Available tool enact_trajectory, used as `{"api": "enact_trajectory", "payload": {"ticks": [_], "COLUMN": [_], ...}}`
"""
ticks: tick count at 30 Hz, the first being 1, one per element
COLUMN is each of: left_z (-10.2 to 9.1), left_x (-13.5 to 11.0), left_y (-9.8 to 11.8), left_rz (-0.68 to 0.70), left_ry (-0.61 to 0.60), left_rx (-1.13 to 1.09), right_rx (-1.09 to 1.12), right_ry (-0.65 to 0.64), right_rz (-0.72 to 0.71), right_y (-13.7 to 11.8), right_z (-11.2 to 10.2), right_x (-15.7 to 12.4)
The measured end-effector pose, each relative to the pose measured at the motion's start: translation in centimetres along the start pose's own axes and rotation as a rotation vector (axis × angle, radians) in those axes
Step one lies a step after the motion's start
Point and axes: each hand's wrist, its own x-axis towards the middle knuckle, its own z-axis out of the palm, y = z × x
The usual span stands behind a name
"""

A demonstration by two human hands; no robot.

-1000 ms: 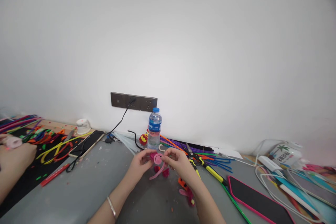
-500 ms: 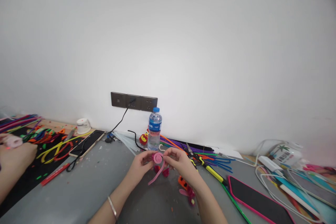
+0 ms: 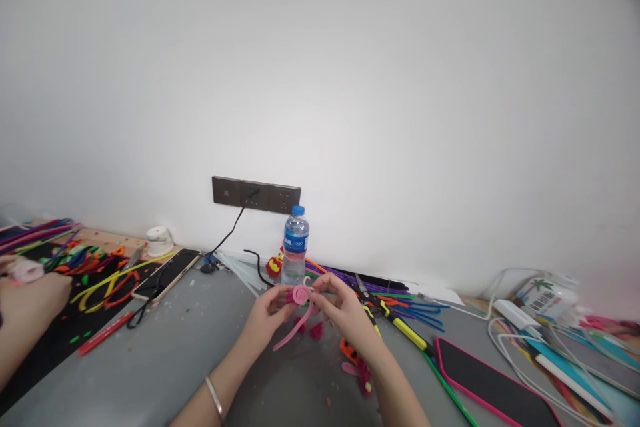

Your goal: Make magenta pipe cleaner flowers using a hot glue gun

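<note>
A pink pipe cleaner coil [image 3: 301, 295] is held up between my two hands, wound into a flat spiral with a loose tail hanging down to the left. My left hand [image 3: 273, 310] pinches its left side. On the right side, the fingertips of my right hand [image 3: 335, 300] are closed on the pipe cleaner near where the tail leaves the spiral. Small dark-pink fuzzy pieces [image 3: 316, 330] lie on the table below. Beside my right wrist is an orange and pink fuzzy figure [image 3: 357, 367], partly hidden by the arm.
A water bottle [image 3: 296, 247] stands behind my hands. To the right lie pliers with yellow handles [image 3: 405, 333], loose pipe cleaners [image 3: 417, 310] and a pink-edged phone [image 3: 493, 383]. Leftward are another phone [image 3: 167, 273], a red pen [image 3: 105, 333] and another person's hand [image 3: 37, 293].
The pink tail has swung slightly left and the coil has tilted a little. My right hand has shifted slightly upward. Both hands keep their hold.
</note>
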Motion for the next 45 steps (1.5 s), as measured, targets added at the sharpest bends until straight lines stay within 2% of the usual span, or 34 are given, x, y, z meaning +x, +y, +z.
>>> {"api": "enact_trajectory", "payload": {"ticks": [5,10,18,33,39,45], "left_z": [0.07,-0.10,-0.17,-0.33,-0.23,-0.09], "left_x": [-0.02,0.01,0.13,0.15,0.12,-0.02], "left_y": [-0.07,-0.53,-0.69,-0.84,-0.77,-0.57], "left_rz": [0.033,0.049,0.060,0.103,0.090,0.092], "left_ry": [0.003,-0.006,-0.021,-0.051,-0.007,-0.017], "left_rx": [0.010,0.023,0.025,0.074,0.098,0.101], "right_rx": [-0.348,-0.448,-0.487,-0.564,-0.583,-0.581], "right_ry": [0.083,0.037,0.000,0.018,0.038,-0.016], "right_rz": [-0.230,-0.345,-0.357,-0.349,-0.348,-0.377], "right_y": [-0.07,0.05,-0.19,-0.79,-0.56,-0.68], "right_z": [-0.16,-0.04,-0.25,-0.03,-0.61,-0.71], "right_x": [0.10,0.15,0.12,-0.34,-0.25,-0.19]}}
